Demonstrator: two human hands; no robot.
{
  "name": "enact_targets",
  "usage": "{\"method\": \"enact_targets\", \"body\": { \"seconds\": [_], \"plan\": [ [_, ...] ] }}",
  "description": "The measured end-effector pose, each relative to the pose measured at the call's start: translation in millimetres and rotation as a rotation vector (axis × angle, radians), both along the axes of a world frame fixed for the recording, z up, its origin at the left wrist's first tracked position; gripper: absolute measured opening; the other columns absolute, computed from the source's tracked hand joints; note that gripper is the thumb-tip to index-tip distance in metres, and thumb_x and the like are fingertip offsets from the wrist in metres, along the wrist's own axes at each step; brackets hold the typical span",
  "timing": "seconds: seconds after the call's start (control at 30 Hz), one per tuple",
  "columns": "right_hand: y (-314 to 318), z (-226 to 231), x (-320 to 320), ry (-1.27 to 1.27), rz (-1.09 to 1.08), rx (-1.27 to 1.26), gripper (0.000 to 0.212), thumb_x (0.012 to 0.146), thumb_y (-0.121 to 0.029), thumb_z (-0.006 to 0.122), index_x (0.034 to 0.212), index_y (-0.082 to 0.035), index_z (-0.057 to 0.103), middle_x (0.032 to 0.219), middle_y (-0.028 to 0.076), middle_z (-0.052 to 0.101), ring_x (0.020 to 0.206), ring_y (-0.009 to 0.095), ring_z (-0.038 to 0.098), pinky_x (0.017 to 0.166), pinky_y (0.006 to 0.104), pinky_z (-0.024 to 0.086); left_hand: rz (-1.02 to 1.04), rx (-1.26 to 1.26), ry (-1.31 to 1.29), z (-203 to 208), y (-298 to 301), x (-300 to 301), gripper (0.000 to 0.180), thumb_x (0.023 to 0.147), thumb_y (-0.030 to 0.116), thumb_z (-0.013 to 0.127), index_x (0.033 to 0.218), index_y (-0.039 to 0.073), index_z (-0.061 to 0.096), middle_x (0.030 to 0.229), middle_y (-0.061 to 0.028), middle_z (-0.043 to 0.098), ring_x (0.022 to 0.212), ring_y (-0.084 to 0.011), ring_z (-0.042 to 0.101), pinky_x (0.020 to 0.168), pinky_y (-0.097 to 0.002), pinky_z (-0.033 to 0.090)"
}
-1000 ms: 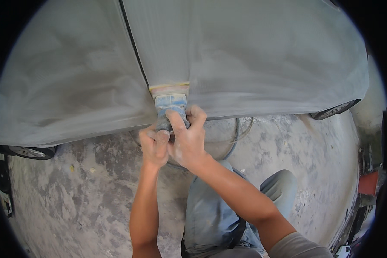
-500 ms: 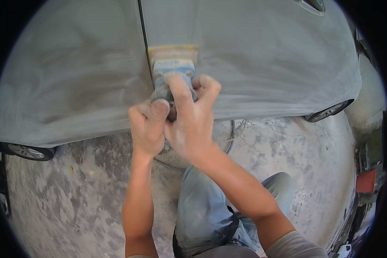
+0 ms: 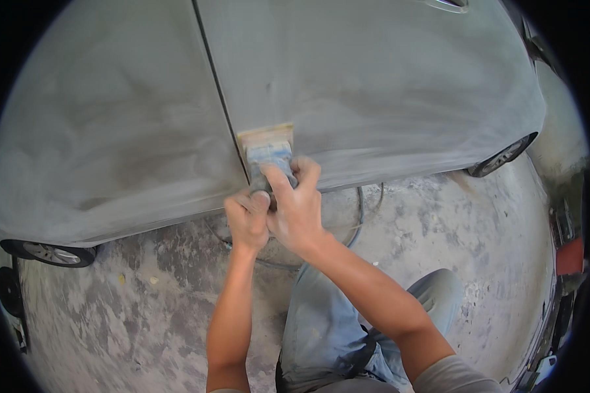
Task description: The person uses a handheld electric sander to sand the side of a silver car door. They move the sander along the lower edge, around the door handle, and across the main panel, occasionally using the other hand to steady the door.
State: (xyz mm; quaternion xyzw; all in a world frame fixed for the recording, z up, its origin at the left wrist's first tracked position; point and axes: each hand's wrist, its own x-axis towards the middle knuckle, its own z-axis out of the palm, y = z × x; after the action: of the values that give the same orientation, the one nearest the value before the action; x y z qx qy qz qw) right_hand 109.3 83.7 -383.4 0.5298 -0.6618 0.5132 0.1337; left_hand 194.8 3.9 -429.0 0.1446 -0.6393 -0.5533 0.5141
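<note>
A: Position of the tool?

B: Blue-and-white sander, at the lower part of a grey car panel. Flat pad laid against the metal, left edge at or just beside a dark seam.

A: Hands?

B: Both closed on it. Right hand wraps the body, one finger over the top, others bent down the right side. Left hand curled at the near end, thumb uppermost; its inner fingertips are hidden.

A: Handling?

B: Casing looks stiff; weight probably moderate, enough to favour two hands. Pale dust on casing and fingers, so possibly slick. Pad's edge seems thin, likeliest part to fray.

A: Best hold?

B: Judged: the narrower body and the near end, fingers clear of the pad, pressure kept even. A hose loops over the floor below; cannot tell whether it joins the tool. If so, expect drag.
</note>
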Motion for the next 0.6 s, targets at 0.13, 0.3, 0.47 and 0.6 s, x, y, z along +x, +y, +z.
{"method": "enact_targets", "body": {
  "seconds": [0.13,0.3,0.47,0.6],
  "plan": [
    [-6,44,-8,0.060,-0.003,-0.108,0.057,0.089,-0.018,0.080,0.141,-0.024,0.057,0.126,0.028,0.043,0.090,0.051,0.065,0.074,0.0538,0.060,-0.048,-0.001,0.039,65,-7,0,0.061,0.106,0.044,0.069,0.068,0.001,0.050,0.067,0.0031,0.049,0.068,-0.0072,0.045,0.055,-0.0313,0.034],
    [-2,38,-8,0.014,0.023,-0.134,0.059,0.089,-0.017,0.078,0.143,-0.025,0.055,0.126,0.029,0.045,0.089,0.051,0.066,0.074,0.0551,0.059,0.038,-0.023,0.002,56,-2,-4,0.063,0.110,0.044,0.063,0.065,0.005,0.043,0.066,0.0053,0.045,0.067,-0.0062,0.039,0.055,-0.0312,0.029],
    [20,-34,-25,-0.115,0.065,0.136,0.053,0.095,-0.022,0.073,0.144,-0.024,0.055,0.134,0.031,0.046,0.098,0.054,0.067,0.081,0.0548,0.060,0.057,0.037,-0.035,-48,12,-18,0.064,0.111,0.050,0.061,0.067,0.005,0.049,0.066,0.0050,0.049,0.065,-0.0066,0.041,0.055,-0.0322,0.029],
    [28,-74,-31,-0.411,0.153,0.446,0.048,0.099,-0.026,0.068,0.145,-0.026,0.054,0.137,0.031,0.048,0.108,0.055,0.067,0.087,0.0556,0.060,0.159,0.129,-0.094,-108,28,-21,0.063,0.113,0.051,0.058,0.070,0.005,0.051,0.068,0.0041,0.051,0.065,-0.0071,0.043,0.055,-0.0333,0.030]
  ]
}}
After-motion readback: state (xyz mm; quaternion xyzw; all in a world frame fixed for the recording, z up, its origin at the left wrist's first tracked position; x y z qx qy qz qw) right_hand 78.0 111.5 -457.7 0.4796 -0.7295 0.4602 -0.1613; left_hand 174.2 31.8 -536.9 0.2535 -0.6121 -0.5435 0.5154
